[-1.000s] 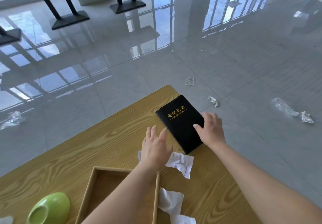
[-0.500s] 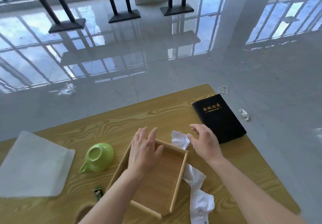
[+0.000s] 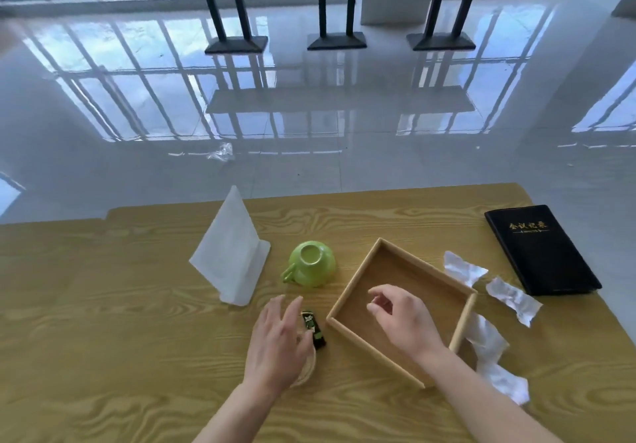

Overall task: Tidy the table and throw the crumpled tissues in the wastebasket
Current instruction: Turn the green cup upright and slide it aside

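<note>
Three crumpled white tissues lie on the wooden table (image 3: 103, 322) to the right of a shallow wooden tray (image 3: 347, 293): one (image 3: 463, 268) by the tray's far right corner, one (image 3: 512, 299) beside the black notebook (image 3: 540, 249), and a longer one (image 3: 492, 356) along the tray's right side. My left hand (image 3: 278, 339) hovers flat over a round woven coaster (image 3: 308, 370), next to a small black packet (image 3: 315, 327). My right hand (image 3: 402, 318) hangs over the tray with fingers loosely curled, holding nothing.
An upside-down green cup (image 3: 311, 267) sits left of the tray. A white folded paper (image 3: 234, 256) lies further left. Scraps of clear wrapper (image 3: 222, 151) lie on the glossy floor beyond the table. Black table stands (image 3: 335, 41) line the far wall. No wastebasket is in view.
My view has swung left, bringing the cup, white paper and small packet into sight. Both hands left the notebook and tissues; the left moved over the coaster, the right over the tray.
</note>
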Demonstrator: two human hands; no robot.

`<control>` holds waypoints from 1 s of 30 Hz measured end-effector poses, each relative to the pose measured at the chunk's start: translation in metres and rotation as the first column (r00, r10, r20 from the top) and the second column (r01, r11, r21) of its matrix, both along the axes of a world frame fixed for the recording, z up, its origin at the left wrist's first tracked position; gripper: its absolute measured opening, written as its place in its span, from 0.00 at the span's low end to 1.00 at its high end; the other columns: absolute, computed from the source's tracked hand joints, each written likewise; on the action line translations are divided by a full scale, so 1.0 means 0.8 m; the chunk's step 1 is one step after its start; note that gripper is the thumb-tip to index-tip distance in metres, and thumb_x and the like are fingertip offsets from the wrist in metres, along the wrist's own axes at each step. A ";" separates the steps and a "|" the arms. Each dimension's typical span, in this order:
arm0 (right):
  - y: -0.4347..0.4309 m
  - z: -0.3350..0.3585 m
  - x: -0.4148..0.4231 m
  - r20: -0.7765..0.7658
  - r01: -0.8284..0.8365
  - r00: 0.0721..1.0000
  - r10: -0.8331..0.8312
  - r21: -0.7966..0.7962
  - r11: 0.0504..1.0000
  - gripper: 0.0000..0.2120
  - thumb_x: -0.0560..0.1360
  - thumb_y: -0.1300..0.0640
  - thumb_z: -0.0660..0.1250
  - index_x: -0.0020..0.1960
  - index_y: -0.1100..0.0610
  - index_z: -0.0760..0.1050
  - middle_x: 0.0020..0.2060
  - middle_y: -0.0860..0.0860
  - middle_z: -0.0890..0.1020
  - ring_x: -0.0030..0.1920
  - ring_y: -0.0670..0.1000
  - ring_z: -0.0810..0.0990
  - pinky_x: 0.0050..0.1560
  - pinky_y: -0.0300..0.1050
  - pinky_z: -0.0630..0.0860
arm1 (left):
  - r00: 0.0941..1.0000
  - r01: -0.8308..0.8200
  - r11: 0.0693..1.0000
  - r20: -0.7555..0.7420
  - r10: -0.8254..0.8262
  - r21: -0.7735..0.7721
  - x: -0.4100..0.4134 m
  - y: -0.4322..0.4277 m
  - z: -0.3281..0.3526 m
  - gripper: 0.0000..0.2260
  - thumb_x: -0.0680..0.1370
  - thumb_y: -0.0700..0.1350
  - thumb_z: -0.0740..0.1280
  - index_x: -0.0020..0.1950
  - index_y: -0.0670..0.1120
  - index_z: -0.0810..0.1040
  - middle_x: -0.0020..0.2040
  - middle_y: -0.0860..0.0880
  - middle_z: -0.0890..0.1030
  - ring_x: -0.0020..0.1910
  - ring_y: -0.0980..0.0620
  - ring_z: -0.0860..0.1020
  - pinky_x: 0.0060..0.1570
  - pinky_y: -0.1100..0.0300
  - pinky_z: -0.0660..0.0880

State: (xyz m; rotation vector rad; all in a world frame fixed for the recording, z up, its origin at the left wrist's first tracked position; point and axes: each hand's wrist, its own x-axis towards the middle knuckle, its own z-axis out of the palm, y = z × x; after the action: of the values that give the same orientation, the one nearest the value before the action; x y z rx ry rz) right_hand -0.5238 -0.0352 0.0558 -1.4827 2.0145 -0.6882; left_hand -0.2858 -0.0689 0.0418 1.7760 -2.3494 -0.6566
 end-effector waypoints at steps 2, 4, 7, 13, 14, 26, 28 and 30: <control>-0.007 0.003 0.029 -0.016 -0.023 1.000 0.024 0.016 1.000 0.11 0.76 0.54 0.70 0.58 0.51 0.81 0.42 0.44 0.82 0.44 0.43 0.79 0.47 0.40 0.76 | 1.000 -0.011 1.000 0.003 0.011 0.010 0.029 0.003 -0.006 0.28 0.78 0.56 0.62 0.77 0.54 0.61 0.76 0.46 0.63 0.75 0.48 0.60 0.72 0.54 0.62; -0.016 0.005 0.053 -0.033 -0.034 0.999 0.034 0.027 0.999 0.11 0.76 0.53 0.70 0.58 0.51 0.80 0.44 0.44 0.82 0.45 0.44 0.79 0.48 0.39 0.76 | 1.000 -0.012 1.000 0.009 0.012 0.019 0.048 0.001 -0.011 0.28 0.78 0.56 0.61 0.77 0.53 0.60 0.75 0.46 0.63 0.74 0.48 0.61 0.72 0.55 0.61; -0.033 0.005 0.081 -0.064 -0.051 0.996 0.055 0.054 0.997 0.13 0.76 0.54 0.69 0.60 0.53 0.80 0.46 0.46 0.83 0.48 0.46 0.80 0.52 0.42 0.76 | 1.000 -0.004 1.000 0.005 0.004 0.029 0.061 -0.014 -0.017 0.28 0.78 0.58 0.62 0.77 0.53 0.60 0.74 0.47 0.65 0.73 0.48 0.63 0.71 0.55 0.63; -0.086 -0.002 0.099 -0.095 -0.070 0.992 0.082 0.129 0.989 0.16 0.77 0.54 0.69 0.64 0.53 0.77 0.48 0.47 0.81 0.48 0.48 0.79 0.51 0.42 0.75 | 0.999 0.025 0.999 -0.039 -0.024 0.037 0.043 -0.062 -0.020 0.28 0.78 0.53 0.63 0.76 0.51 0.61 0.73 0.46 0.65 0.72 0.47 0.64 0.70 0.53 0.65; -0.097 -0.003 0.099 -0.097 -0.069 0.992 0.082 0.134 0.989 0.17 0.76 0.54 0.69 0.65 0.53 0.76 0.49 0.48 0.81 0.49 0.49 0.79 0.52 0.44 0.75 | 0.999 0.026 0.999 -0.041 -0.025 0.030 0.037 -0.071 -0.020 0.27 0.78 0.52 0.64 0.76 0.51 0.62 0.72 0.46 0.67 0.70 0.47 0.66 0.69 0.54 0.66; -0.173 -0.040 0.071 -0.122 -0.178 0.970 0.209 0.227 0.957 0.33 0.74 0.54 0.72 0.75 0.51 0.61 0.71 0.50 0.68 0.71 0.55 0.66 0.70 0.50 0.66 | 0.999 -0.051 0.994 -0.001 0.052 0.100 -0.011 -0.149 -0.038 0.14 0.78 0.50 0.65 0.62 0.47 0.73 0.55 0.46 0.75 0.55 0.47 0.74 0.55 0.53 0.74; -0.176 -0.047 0.068 -0.140 -0.204 0.960 0.244 0.250 0.947 0.36 0.74 0.53 0.72 0.77 0.51 0.59 0.73 0.50 0.66 0.72 0.55 0.64 0.72 0.50 0.64 | 0.999 -0.042 0.995 0.016 0.040 0.090 -0.017 -0.153 -0.041 0.11 0.78 0.50 0.66 0.57 0.47 0.76 0.53 0.46 0.77 0.53 0.47 0.76 0.53 0.52 0.75; -0.178 -0.052 0.063 -0.146 -0.217 0.954 0.261 0.262 0.940 0.38 0.74 0.51 0.72 0.78 0.50 0.57 0.75 0.49 0.64 0.73 0.55 0.63 0.73 0.50 0.63 | 0.998 -0.052 0.996 0.024 0.050 0.071 -0.023 -0.158 -0.043 0.09 0.78 0.50 0.66 0.54 0.46 0.77 0.51 0.47 0.79 0.52 0.46 0.77 0.51 0.52 0.76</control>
State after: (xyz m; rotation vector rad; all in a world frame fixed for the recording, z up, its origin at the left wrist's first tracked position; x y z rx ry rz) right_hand -0.4734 -0.1775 0.0138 -1.6505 1.9197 -0.2037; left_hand -0.3042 -0.1950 0.0071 1.8757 -2.3143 -0.7263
